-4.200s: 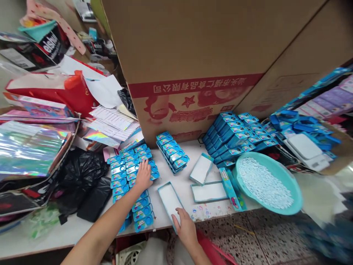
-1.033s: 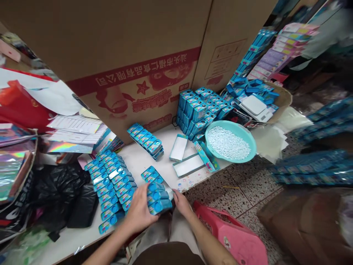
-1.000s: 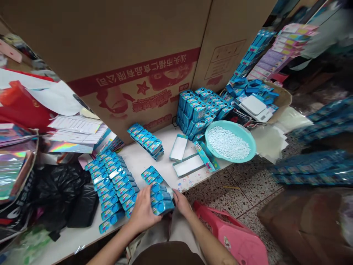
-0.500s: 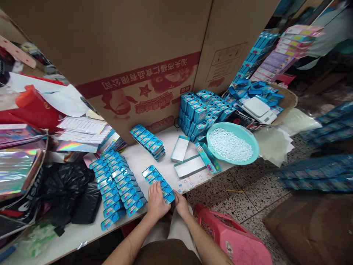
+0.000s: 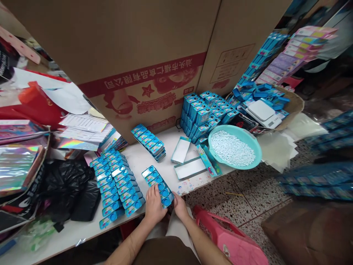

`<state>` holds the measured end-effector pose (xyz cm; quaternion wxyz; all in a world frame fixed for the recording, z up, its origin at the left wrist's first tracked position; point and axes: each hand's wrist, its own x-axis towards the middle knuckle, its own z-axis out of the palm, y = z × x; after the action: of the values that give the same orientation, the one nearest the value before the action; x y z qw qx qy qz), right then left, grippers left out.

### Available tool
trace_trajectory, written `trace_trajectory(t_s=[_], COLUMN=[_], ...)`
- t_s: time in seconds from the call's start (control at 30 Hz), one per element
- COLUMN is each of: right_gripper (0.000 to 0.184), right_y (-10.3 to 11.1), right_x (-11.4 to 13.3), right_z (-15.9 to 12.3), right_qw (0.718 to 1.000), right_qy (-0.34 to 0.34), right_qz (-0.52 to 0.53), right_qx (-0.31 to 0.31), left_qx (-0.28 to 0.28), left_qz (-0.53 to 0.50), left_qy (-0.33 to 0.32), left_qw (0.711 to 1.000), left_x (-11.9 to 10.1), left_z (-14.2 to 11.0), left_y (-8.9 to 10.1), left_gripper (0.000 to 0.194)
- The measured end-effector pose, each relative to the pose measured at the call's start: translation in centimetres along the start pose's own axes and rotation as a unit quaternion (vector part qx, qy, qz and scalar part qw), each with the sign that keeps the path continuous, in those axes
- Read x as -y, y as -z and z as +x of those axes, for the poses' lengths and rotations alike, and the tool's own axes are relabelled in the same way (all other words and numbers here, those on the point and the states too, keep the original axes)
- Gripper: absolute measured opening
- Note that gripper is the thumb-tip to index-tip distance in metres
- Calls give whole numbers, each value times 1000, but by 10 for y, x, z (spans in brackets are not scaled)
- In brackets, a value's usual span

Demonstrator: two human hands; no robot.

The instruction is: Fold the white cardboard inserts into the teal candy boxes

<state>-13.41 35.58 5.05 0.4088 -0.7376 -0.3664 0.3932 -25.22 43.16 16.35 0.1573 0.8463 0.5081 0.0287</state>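
Observation:
A row of small blue boxes [image 5: 150,174], each with a round spot on its face, lies at the table's front edge. My left hand [image 5: 154,203] has its fingers curled over the row's left side and top. At the near right end, my right hand [image 5: 180,207] presses its fingers to the row's side. The palms and part of the near boxes are hidden. To the left stand two longer rows of the same boxes [image 5: 128,187]. A shorter stacked row [image 5: 149,141] sits behind, against the carton.
A large brown carton [image 5: 154,40] walls off the back. Two open shallow box trays [image 5: 190,168] lie to the right, beside a turquoise basin [image 5: 257,162] of white pellets. Farther right are stacked blue boxes [image 5: 202,115] and a white scale [image 5: 261,110]. A pink stool [image 5: 234,239] stands below.
The camera view has shifted slightly. My hands stay at the near end of the row, with the left hand's fingers a little lower on it.

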Motion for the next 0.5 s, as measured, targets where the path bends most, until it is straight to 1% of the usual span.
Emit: trace_trajectory(t_s=[0.13,0.27,0.37,0.5], right_gripper=[44,44,42,45], right_y=[-1,1,4,7], right_x=[-1,-5,-7,-3], right_z=[1,1,-2,-6], right_qw=[1000,1000,1000,1000], right_qy=[-6,-6,2,4], right_qz=[1,8,12,7], right_qx=[-1,4,17,27], left_qx=[5,1,15,43], left_qz=[10,14,28,49], left_qy=[6,6,8,8], left_qw=[1000,1000,999,998], left_x=[-3,-6,-7,-5], left_z=[2,4,7,13], left_y=[0,-1,-3,-4], left_gripper=[94,92,93,102])
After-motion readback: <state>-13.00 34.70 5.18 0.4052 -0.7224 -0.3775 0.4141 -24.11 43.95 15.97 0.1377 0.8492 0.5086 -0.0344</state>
